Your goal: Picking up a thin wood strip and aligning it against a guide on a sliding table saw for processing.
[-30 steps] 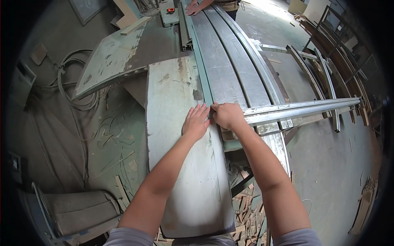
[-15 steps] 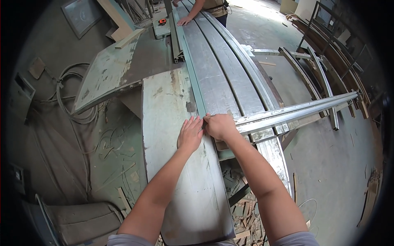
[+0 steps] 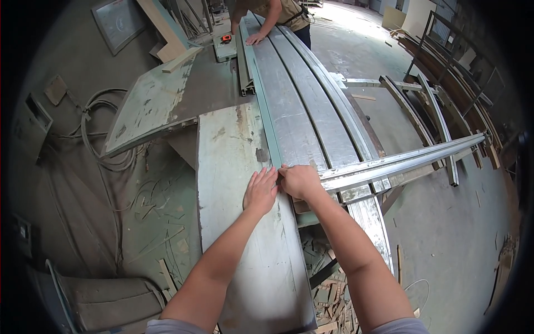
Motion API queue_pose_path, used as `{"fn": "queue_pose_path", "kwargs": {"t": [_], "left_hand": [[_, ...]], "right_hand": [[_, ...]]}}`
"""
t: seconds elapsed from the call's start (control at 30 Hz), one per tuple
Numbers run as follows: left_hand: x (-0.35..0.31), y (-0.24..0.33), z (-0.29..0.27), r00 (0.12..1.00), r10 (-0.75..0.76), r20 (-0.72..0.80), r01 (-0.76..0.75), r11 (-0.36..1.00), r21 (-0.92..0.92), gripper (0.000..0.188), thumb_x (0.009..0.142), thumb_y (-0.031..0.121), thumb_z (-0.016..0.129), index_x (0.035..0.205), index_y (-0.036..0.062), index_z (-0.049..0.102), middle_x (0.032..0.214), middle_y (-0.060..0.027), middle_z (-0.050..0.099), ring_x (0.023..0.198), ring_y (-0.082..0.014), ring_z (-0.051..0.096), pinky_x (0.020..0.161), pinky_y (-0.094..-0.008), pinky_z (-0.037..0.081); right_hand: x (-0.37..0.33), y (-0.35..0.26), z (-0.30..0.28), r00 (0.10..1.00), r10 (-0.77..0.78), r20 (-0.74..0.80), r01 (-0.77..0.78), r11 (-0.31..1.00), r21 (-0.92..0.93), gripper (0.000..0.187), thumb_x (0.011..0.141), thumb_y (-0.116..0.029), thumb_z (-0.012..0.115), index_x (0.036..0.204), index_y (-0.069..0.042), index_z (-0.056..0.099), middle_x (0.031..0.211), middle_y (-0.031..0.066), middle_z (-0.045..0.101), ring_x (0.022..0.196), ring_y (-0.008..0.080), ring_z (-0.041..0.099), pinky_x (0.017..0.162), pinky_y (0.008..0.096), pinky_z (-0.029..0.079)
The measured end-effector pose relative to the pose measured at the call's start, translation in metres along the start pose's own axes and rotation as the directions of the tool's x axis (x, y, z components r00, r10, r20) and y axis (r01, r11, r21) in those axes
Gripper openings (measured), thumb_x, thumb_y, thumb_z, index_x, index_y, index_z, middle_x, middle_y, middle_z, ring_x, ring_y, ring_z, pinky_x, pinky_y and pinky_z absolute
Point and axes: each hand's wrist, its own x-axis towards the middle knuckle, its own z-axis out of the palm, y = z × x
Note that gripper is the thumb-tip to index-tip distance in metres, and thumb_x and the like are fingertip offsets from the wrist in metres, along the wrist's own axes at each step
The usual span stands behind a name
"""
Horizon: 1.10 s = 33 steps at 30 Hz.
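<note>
In the head view, our left hand (image 3: 261,191) lies flat, fingers slightly spread, on the pale table (image 3: 222,161); our right hand (image 3: 300,181) curls tight, pinching the long green strip's (image 3: 268,124) near end along that table's right edge.

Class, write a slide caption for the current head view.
Bare left hand and right hand at the near end of a long, narrow green strip; co-worker's hand farther along.
</note>
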Motion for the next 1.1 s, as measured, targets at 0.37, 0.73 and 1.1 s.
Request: {"fn": "queue_pose_path", "kwargs": {"t": [0.37,0.73,1.1], "left_hand": [[-0.001,-0.001,0.001,1.0,0.005,-0.01,-0.005,1.0,0.004,0.046,0.087,0.02,0.059,0.131,0.009,0.052,0.143,-0.0035,0.045,0.135,-0.0237,0.036,0.115,-0.0394,0.023],[0.0,0.0,0.0,1.0,0.013,-0.006,-0.013,1.0,-0.001,0.045,0.087,0.018,0.058,0.13,0.0085,0.052,0.143,-0.004,0.045,0.134,-0.0237,0.037,0.114,-0.0397,0.024],[-0.001,-0.002,0.001,1.0,0.003,0.01,-0.004,1.0,0.02,0.044,0.089,0.022,0.058,0.131,0.0092,0.052,0.143,-0.0023,0.044,0.136,-0.0214,0.035,0.115,-0.0385,0.021]], "right_hand": [[-0.001,-0.003,-0.007,0.999,0.013,0.039,-0.012,1.0,-0.008,0.024,0.084,-0.026,0.05,0.096,-0.012,0.065,0.084,0.0125,0.069,0.081,0.0305,0.067,0.069,0.0431,0.052],[0.002,0.001,0.0,0.999,0.019,0.045,-0.019,1.0,-0.016,0.024,0.084,-0.024,0.048,0.097,-0.012,0.064,0.082,0.0123,0.069,0.078,0.0312,0.067,0.067,0.0445,0.052],[0.0,-0.005,-0.009,0.995,0.056,0.08,-0.057,0.998,0.013,0.025,0.088,-0.023,0.047,0.091,-0.009,0.068,0.086,0.0136,0.07,0.08,0.0305,0.068,0.07,0.042,0.053]]}}
